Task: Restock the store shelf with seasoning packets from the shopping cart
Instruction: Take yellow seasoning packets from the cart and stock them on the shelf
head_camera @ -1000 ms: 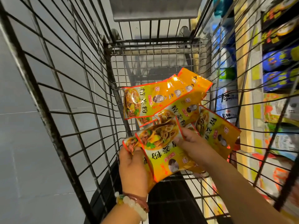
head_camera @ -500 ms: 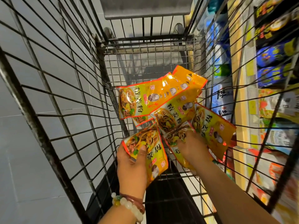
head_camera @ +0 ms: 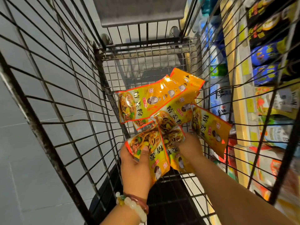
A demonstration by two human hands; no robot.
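Both my hands are down inside the wire shopping cart [head_camera: 69, 101]. My left hand [head_camera: 135, 166] grips an orange-yellow seasoning packet [head_camera: 152, 150], thumb pressed on its front. Just to its right, my right hand [head_camera: 189, 146] grasps a second packet [head_camera: 174, 138] that lies under the first one's edge. Several more of the same packets lie loose on the cart floor: one at the left [head_camera: 142, 103], one at the back [head_camera: 185, 83], one at the right [head_camera: 209, 127]. The right hand's fingers are partly hidden by the packet.
The store shelf [head_camera: 233, 88] runs along the cart's right side, stocked with blue bags [head_camera: 266, 54], white salt bags [head_camera: 219, 101] and other packets. The cart's folded child seat [head_camera: 139, 12] is at the far end. Grey floor tiles [head_camera: 19, 143] lie on the left.
The packet once held in front by both hands now sits in my left hand alone. My right hand has dropped lower onto another packet in the pile. The view shifted slightly.
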